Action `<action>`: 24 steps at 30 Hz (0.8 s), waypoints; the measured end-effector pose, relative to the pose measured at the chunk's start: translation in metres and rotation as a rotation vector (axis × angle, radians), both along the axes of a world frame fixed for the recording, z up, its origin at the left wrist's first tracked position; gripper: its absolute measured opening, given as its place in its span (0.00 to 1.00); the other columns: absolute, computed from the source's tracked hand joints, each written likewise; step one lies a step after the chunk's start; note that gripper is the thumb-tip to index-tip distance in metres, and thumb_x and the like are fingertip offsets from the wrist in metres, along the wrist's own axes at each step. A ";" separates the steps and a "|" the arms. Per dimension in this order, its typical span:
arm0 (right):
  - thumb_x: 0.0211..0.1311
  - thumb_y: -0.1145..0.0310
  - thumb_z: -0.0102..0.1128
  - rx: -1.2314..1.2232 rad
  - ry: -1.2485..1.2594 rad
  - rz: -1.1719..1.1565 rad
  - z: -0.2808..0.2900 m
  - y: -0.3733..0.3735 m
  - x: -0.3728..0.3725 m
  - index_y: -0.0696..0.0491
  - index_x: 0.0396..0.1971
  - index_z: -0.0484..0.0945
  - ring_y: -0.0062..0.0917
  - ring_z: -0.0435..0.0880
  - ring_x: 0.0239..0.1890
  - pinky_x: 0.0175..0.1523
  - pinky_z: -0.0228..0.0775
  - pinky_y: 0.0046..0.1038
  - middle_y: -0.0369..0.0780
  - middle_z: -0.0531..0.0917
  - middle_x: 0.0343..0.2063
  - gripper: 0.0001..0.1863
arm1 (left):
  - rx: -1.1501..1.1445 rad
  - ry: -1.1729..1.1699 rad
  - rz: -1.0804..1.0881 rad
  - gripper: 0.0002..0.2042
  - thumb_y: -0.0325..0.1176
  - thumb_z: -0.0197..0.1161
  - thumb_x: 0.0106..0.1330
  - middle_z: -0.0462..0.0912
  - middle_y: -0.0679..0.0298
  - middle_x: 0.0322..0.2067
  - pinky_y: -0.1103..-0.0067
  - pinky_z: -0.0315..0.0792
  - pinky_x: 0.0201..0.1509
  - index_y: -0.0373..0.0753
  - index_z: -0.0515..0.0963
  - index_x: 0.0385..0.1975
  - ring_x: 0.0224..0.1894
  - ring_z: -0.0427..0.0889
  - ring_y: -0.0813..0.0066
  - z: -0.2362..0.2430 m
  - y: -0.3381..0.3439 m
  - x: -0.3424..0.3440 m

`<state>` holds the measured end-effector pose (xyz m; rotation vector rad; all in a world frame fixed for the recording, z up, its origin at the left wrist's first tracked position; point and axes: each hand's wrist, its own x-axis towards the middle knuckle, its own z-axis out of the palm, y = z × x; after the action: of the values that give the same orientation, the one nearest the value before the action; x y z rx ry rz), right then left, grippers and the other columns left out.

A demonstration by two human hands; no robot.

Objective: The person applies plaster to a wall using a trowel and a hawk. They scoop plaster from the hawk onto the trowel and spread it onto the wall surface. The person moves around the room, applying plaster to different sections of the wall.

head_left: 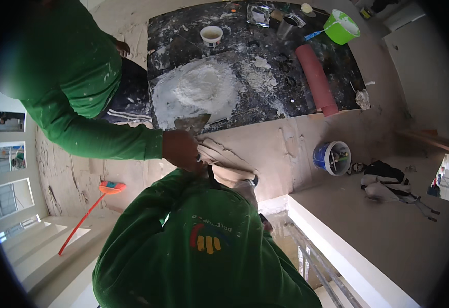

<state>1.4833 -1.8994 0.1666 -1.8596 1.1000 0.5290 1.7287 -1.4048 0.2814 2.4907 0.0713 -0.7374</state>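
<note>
My left sleeve reaches up to a co-worker's hand, which comes in from the left in a green sleeve. My left hand is hidden or merges with that dark hand, so its fingers cannot be made out. Just right of this meeting point lies a tan, flat-looking piece with a dark end; its kind is unclear. Only a small part of my right hand shows beside my torso, next to a dark object too small to name. A dark board table stands ahead, bearing a heap of white powder.
On the table are a white tub, a red roll, a metal can and a green bucket. A blue-and-white bucket holds tools on the floor. An orange broom lies left; a metal railing runs lower right.
</note>
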 end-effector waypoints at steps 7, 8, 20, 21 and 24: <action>0.53 0.62 0.68 0.193 -0.254 -0.021 0.006 -0.104 0.270 0.58 0.42 0.79 0.35 0.81 0.39 0.48 0.75 0.34 0.41 0.83 0.36 0.20 | 0.008 -0.049 0.297 0.15 0.45 0.54 0.67 0.76 0.55 0.21 0.64 0.70 0.26 0.40 0.78 0.37 0.20 0.72 0.62 0.034 -0.093 -0.037; 0.55 0.62 0.67 0.193 -0.435 0.392 0.001 -0.130 0.294 0.58 0.42 0.79 0.32 0.81 0.36 0.45 0.74 0.32 0.39 0.83 0.36 0.18 | -0.013 -0.049 0.287 0.15 0.46 0.54 0.67 0.76 0.55 0.21 0.64 0.70 0.26 0.40 0.78 0.37 0.20 0.72 0.62 0.039 -0.104 -0.036; 0.60 0.60 0.64 0.344 -0.689 0.786 0.181 0.055 0.465 0.56 0.41 0.78 0.17 0.74 0.34 0.42 0.67 0.25 0.32 0.80 0.32 0.16 | -0.087 -0.084 0.520 0.16 0.47 0.53 0.68 0.75 0.55 0.20 0.64 0.69 0.26 0.40 0.79 0.34 0.19 0.70 0.62 -0.006 -0.134 -0.082; 0.61 0.59 0.64 0.393 -0.664 0.781 0.195 0.062 0.479 0.56 0.42 0.78 0.17 0.74 0.34 0.42 0.67 0.25 0.32 0.80 0.32 0.17 | -0.092 -0.100 0.542 0.16 0.47 0.53 0.68 0.75 0.55 0.20 0.64 0.69 0.26 0.40 0.79 0.34 0.19 0.70 0.62 -0.011 -0.130 -0.083; 0.61 0.59 0.63 0.448 -0.725 0.701 0.197 0.078 0.542 0.56 0.43 0.79 0.18 0.75 0.35 0.43 0.68 0.25 0.33 0.81 0.33 0.18 | -0.104 -0.198 0.598 0.16 0.47 0.53 0.68 0.75 0.55 0.19 0.64 0.69 0.26 0.40 0.80 0.33 0.19 0.70 0.62 -0.029 -0.110 -0.092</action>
<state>2.0254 -1.8211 0.3636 -1.7611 -0.1603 0.3804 1.6366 -1.5148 0.2520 2.2468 0.6528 -0.2349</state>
